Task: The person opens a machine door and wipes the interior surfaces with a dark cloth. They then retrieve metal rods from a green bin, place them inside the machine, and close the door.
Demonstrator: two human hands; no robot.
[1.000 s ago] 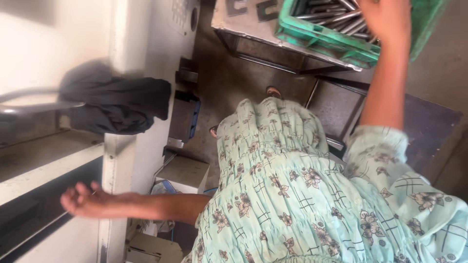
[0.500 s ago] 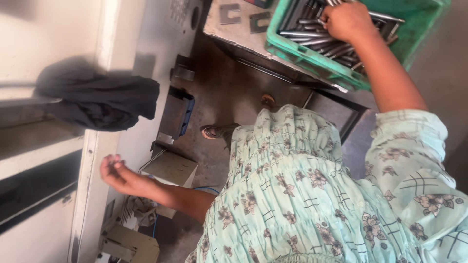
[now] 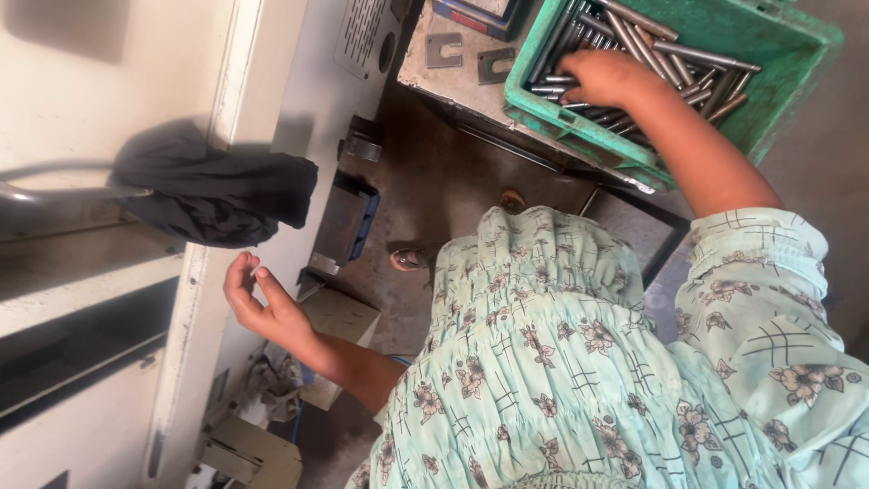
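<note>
My right hand (image 3: 614, 78) reaches into a green plastic crate (image 3: 579, 122) at the top right. It rests on several grey metal rods (image 3: 674, 54), fingers curled down among them; whether it grips one is hidden. My left hand (image 3: 258, 303) hangs in the air at the left, palm up, fingers loosely apart and holding nothing. It is close to the white machine panel (image 3: 181, 299) and just below a black cloth (image 3: 217, 195). My pale green flowered dress (image 3: 579, 362) fills the lower right.
The crate stands on a grey metal table (image 3: 444, 77) with two flat notched plates (image 3: 444, 47). A metal bar (image 3: 63, 192) carries the black cloth. On the dark floor lie a cardboard box (image 3: 339, 317) and a blue-edged metal part (image 3: 344, 217). My sandalled foot (image 3: 409, 260) shows.
My right hand has come down into the crate onto the rods. My left hand has risen and moved right, toward the black cloth. The view has shifted, showing more of the crate.
</note>
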